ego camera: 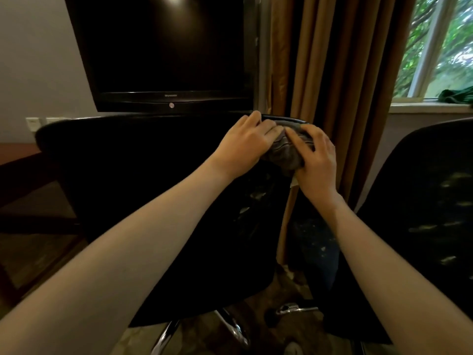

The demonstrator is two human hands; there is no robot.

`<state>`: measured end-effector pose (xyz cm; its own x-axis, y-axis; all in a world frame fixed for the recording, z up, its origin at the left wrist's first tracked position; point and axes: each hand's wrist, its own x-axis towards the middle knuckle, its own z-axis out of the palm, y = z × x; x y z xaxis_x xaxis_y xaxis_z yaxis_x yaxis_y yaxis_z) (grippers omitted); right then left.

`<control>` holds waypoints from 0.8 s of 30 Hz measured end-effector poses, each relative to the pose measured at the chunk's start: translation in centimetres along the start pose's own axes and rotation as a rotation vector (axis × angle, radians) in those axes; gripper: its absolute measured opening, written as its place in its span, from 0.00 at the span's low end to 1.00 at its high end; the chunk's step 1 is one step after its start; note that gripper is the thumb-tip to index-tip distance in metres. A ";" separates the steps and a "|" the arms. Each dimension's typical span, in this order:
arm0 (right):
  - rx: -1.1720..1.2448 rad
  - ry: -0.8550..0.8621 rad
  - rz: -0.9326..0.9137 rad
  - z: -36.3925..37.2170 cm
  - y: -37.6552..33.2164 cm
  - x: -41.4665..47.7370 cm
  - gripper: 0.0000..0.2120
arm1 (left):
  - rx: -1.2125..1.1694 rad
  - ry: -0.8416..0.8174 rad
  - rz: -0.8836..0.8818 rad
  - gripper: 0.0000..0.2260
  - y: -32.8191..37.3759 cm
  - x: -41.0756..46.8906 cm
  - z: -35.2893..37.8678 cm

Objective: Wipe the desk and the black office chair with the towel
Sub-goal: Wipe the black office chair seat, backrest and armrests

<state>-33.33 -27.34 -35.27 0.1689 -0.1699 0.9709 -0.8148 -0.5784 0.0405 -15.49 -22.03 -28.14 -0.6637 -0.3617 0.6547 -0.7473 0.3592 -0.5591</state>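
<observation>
**While both hands bear on the towel, the chair back gets its wipe**

Since the towel (286, 147) sits bunched on the top right corner of the chair (143, 180) back, the step in hand looks to be the chair wipe, not the bench. The left hand (245, 146) lies to the left of the cloth, its fingers curled over the wad and reaching the back's upper rim. The right hand (316, 160) covers the wad from the right and below, fingers spread and flat, pressing more than pinching. Neither grip is wide open; together they close on the cloth and pin it to the chair. A pale scrap, perhaps a tag, shows just under the right palm.

Beyond the grip stands a dark TV (166, 47), with a brown curtain (327, 60) to its right. A second dark chair (425, 201) stands to the right of the hands. The bench (15, 155) shows only as a reddish edge far left.

Next, I judge, the wad must be drawn leftward along the rim or down the back, with steady pressure so the cloth does not slip off the corner.
</observation>
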 end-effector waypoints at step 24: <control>0.276 -0.633 0.197 3.5 -3.9 -12.0 0.27 | 0.092 -0.595 0.229 0.17 5.5 -8.8 7.6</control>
<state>-30.26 -25.83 -47.95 0.3903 -0.6739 0.6273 -0.7078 -0.6554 -0.2637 -14.03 -23.37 -40.82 -0.6916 -0.7096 0.1348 -0.5670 0.4178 -0.7099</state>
